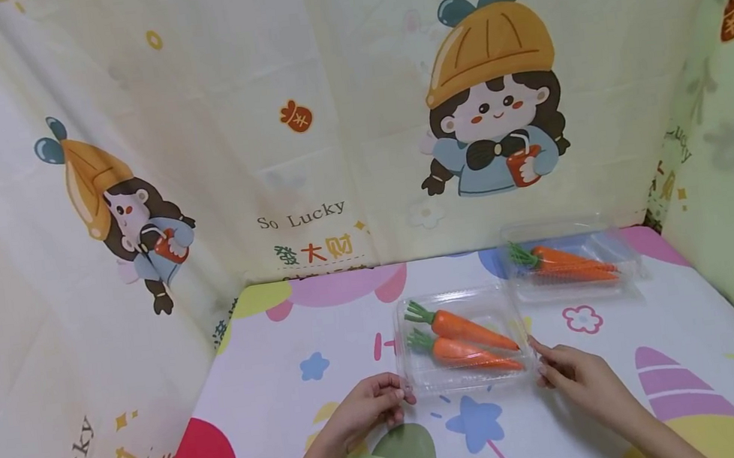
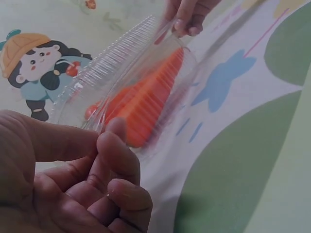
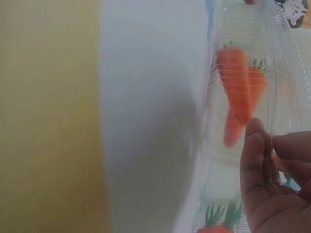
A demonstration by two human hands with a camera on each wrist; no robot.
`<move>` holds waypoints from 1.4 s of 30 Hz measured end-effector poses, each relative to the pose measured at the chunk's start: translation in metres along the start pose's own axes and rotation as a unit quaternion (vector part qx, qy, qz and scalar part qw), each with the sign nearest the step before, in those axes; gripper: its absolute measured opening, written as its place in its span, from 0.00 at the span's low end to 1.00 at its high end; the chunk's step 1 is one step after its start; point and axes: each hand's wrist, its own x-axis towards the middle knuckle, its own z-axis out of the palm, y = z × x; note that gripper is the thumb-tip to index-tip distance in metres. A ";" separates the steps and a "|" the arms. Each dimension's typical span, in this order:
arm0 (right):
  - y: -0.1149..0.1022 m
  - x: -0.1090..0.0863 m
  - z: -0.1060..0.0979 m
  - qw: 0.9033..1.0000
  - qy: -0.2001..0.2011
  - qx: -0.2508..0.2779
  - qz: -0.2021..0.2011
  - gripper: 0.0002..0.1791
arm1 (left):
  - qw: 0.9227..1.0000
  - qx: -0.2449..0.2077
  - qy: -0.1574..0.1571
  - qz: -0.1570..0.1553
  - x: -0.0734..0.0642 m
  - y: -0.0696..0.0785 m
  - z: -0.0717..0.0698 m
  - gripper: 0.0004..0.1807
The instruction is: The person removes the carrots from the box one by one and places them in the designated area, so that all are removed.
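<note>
A clear plastic clamshell box (image 1: 495, 311) with ribbed walls is held close over the middle of the table. Inside it lie two orange carrots with green tops, an upper carrot (image 1: 470, 329) and a lower carrot (image 1: 470, 354), side by side. My left hand (image 1: 368, 409) pinches the rim at the box's near left corner between thumb and forefinger (image 2: 114, 145). At the opposite side, my right hand (image 1: 577, 377) pinches the right rim, thumb and fingers gripping the thin plastic in the right wrist view. In the left wrist view the carrots (image 2: 150, 97) show through the ribbed wall.
Another clear plastic box (image 1: 628, 290) stands at the back right with carrots (image 1: 571, 264) in it. A printed cloth covers the table (image 1: 323, 317). Patterned curtains (image 1: 364, 146) hang behind it and at both sides.
</note>
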 end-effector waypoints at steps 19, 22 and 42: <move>-0.001 -0.003 -0.001 1.000 -0.002 0.000 -0.004 0.22 | 0.990 0.097 0.087 0.062 -0.003 0.004 -0.002 0.24; -0.001 -0.003 0.000 1.000 -0.007 0.022 0.008 0.23 | 0.967 0.167 0.129 0.140 -0.004 0.006 -0.003 0.29; 0.013 0.012 0.001 0.979 -0.084 0.147 0.111 0.35 | 0.900 0.301 0.131 0.287 0.008 0.017 -0.005 0.37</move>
